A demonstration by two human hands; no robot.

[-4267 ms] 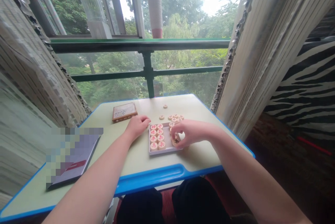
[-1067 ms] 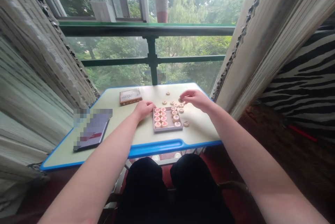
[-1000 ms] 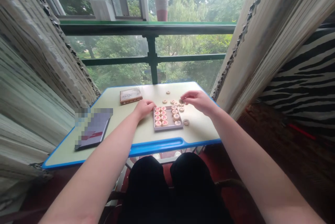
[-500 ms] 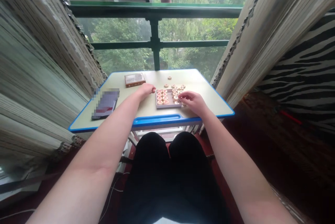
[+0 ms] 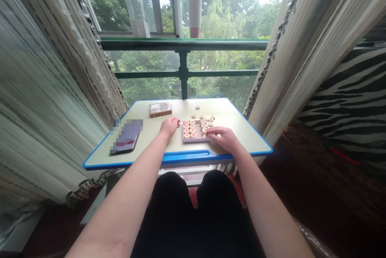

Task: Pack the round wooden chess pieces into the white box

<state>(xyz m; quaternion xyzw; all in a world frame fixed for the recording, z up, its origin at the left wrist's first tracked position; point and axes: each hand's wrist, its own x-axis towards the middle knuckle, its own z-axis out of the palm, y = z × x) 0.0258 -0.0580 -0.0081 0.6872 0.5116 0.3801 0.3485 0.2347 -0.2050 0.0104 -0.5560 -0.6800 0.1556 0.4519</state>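
A shallow grey tray lies on the pale table and holds rows of round wooden chess pieces with red marks. My left hand rests curled against the tray's left edge. At the tray's right front corner lies my right hand, fingers bent and pinched over a piece that I cannot make out. Several loose pieces lie just beyond the tray, and one single piece lies farther back.
A small wooden box lid sits at the table's back left. A dark phone-like slab lies at the left. A blue lip runs along the front edge. Curtains flank both sides; a green railing stands behind.
My right hand has come back from the loose pieces behind the tray to the tray's right front corner. The left hand has stayed at the tray's left edge. The view has pulled back.
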